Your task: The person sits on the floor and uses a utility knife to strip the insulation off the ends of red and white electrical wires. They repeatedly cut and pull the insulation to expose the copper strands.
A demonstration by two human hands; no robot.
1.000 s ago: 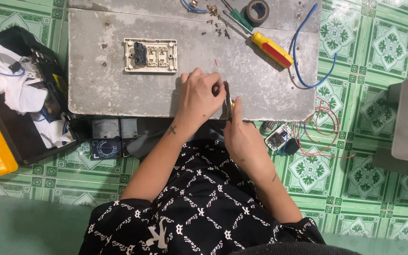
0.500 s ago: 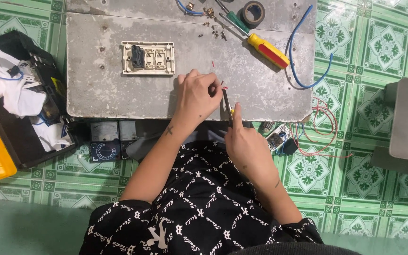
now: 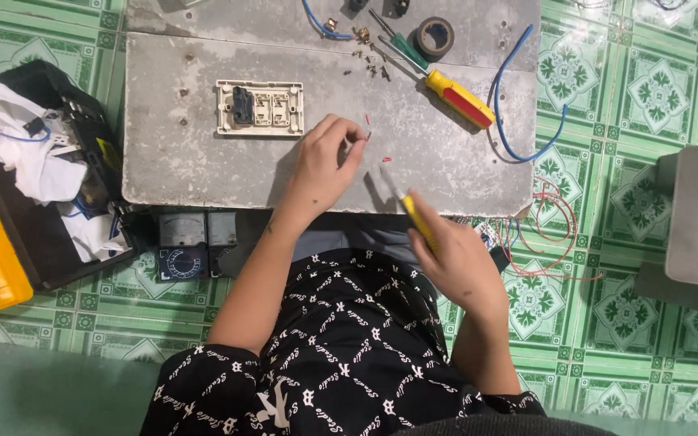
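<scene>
The left hand (image 3: 321,165) pinches a short red-tipped wire piece (image 3: 366,133) in its fingers, lifted just right of the switch plate (image 3: 260,107) on the worktop (image 3: 187,153). The right hand (image 3: 454,262) grips a yellow-handled tool (image 3: 408,206), its tip aimed at the wire.

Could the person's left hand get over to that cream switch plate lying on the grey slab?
Probably yes. The left hand is right beside the switch plate, with only bare slab between them, though its fingers pinch a small wire piece.
</scene>
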